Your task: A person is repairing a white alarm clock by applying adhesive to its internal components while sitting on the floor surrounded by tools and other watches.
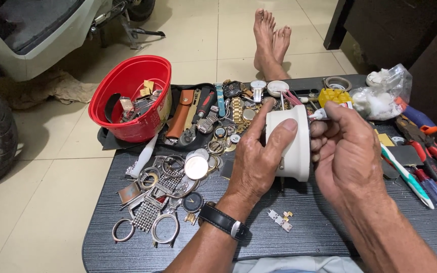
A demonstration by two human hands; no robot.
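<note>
White round container [292, 144] gripped by left hand [259, 162] fingers; right hand [345, 151] fingers pinch small white tube [324, 114].

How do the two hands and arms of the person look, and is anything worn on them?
Both arms are bare, with no sleeves or gloves showing. The left hand has a wristwatch on its wrist: a black strap with a silver metal buckle. The right hand wears nothing that can be seen, no ring and no band. No rings show on the left hand's fingers either.
</note>
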